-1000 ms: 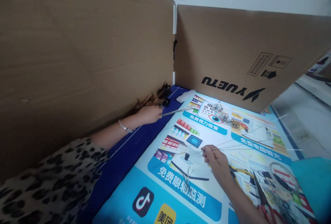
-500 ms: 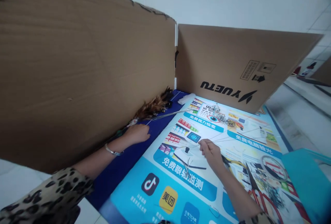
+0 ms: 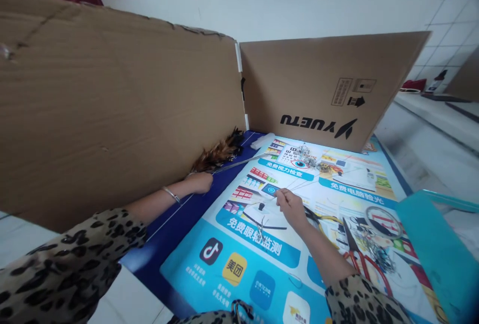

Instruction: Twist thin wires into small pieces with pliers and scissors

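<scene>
My left hand [image 3: 200,183] is closed beside the near end of a bunch of brown and black feathers [image 3: 216,154], low against the cardboard. Its fingers curl down, and anything inside them is hidden. My right hand [image 3: 291,207] hovers over the middle of the printed poster, thumb and forefinger pinched on a thin wire [image 3: 299,183] that runs off toward the back right. Thin silvery rods [image 3: 241,162] lie between the feathers and the poster. A small cluster of short wire pieces [image 3: 261,229] rests on the poster, nearer to me than my right hand.
Cardboard panels stand at the left [image 3: 123,99] and back [image 3: 299,80]. Tangled silvery bits [image 3: 307,155] lie at the poster's far end. Yellow-handled pliers [image 3: 329,218], red-handled scissors [image 3: 361,254], a wire coil [image 3: 383,222] and a turquoise box [image 3: 430,244] sit to the right.
The view has shifted, so the panels and poster sit further left in it. My left hand has edged forward, closer to the feathers. My right hand keeps its pinch over the poster.
</scene>
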Tool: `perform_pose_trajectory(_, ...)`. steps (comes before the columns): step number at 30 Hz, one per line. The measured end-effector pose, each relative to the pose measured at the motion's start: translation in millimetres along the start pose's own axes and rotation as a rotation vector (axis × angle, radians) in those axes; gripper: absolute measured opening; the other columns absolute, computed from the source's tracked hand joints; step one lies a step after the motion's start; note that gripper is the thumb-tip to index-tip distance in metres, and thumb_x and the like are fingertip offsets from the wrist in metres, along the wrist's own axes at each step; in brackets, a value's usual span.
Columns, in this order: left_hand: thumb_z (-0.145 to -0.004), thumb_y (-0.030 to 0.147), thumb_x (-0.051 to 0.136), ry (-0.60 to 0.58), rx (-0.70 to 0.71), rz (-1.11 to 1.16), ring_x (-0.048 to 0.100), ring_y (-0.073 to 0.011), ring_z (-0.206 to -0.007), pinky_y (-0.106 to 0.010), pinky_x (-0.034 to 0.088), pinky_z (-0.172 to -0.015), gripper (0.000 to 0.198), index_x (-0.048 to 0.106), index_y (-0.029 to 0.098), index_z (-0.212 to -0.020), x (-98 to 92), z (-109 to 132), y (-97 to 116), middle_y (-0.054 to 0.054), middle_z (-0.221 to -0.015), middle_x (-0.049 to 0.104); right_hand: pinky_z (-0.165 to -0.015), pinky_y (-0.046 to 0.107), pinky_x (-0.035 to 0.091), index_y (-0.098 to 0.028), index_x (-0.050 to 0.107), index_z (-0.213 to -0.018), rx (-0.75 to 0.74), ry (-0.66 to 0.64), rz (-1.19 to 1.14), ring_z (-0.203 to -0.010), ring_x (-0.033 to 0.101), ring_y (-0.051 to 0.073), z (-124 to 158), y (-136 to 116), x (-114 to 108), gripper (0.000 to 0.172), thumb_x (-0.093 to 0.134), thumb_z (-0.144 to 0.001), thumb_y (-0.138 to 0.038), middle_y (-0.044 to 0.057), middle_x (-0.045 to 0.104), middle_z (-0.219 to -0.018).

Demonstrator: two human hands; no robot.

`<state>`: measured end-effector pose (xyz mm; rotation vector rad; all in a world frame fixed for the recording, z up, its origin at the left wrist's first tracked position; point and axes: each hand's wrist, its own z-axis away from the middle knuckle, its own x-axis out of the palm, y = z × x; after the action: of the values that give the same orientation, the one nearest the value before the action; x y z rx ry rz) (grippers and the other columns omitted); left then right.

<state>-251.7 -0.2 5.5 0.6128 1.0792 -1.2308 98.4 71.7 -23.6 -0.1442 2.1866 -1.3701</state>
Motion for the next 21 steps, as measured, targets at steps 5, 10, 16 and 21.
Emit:
perform_pose_trajectory(5, -0.086, 0.030, 0.054, -0.042, -0.063, -0.052, 0.058, -0.0213, -0.097, -0.042, 0.050, -0.080, 0.033, 0.053, 0.015, -0.116, -2.4, -0.3, 4.1, -0.009, -0.115, 0.056, -0.051, 0.021, 0.041, -0.019, 0.062, -0.079, 0.001, 0.000, -0.007, -0.051, 0.051, 0.011, -0.5, 0.5, -0.1, 0.034, 0.040, -0.089, -0.044, 0.000, 0.058, -0.064)
perform_pose_trajectory(10, -0.086, 0.030, 0.054, -0.089, -0.063, -0.035, 0.058, -0.0214, -0.097, -0.041, 0.050, -0.080, 0.033, 0.053, 0.015, -0.116, -7.6, -4.0, 5.7, -0.009, -0.115, 0.056, -0.051, 0.022, 0.042, -0.019, 0.061, -0.076, -0.016, 0.002, -0.020, -0.050, 0.051, 0.011, -0.3, 0.3, -0.1, 0.034, 0.041, -0.088, -0.043, 0.000, 0.059, -0.065)
perform_pose_trajectory(16, -0.086, 0.030, 0.054, -0.075, -0.050, 0.010, 0.058, -0.0212, -0.097, -0.041, 0.050, -0.080, 0.033, 0.053, 0.016, -0.116, -6.6, 3.9, 5.0, -0.009, -0.115, 0.056, -0.051, 0.022, 0.042, -0.019, 0.061, -0.075, -0.005, -0.001, -0.043, -0.049, 0.051, 0.010, -1.0, 0.1, 0.3, 0.033, 0.043, -0.088, -0.043, 0.001, 0.061, -0.068)
perform_pose_trajectory(21, -0.086, 0.030, 0.054, -0.047, 0.009, 0.075, 0.058, -0.0213, -0.097, -0.041, 0.050, -0.080, 0.033, 0.053, 0.016, -0.116, -12.0, 10.9, 5.2, -0.009, -0.115, 0.056, -0.052, 0.022, 0.042, -0.019, 0.060, -0.073, 0.000, -0.002, -0.055, -0.050, 0.050, 0.010, -1.0, -1.3, 0.5, 0.033, 0.043, -0.089, -0.042, 0.000, 0.060, -0.068)
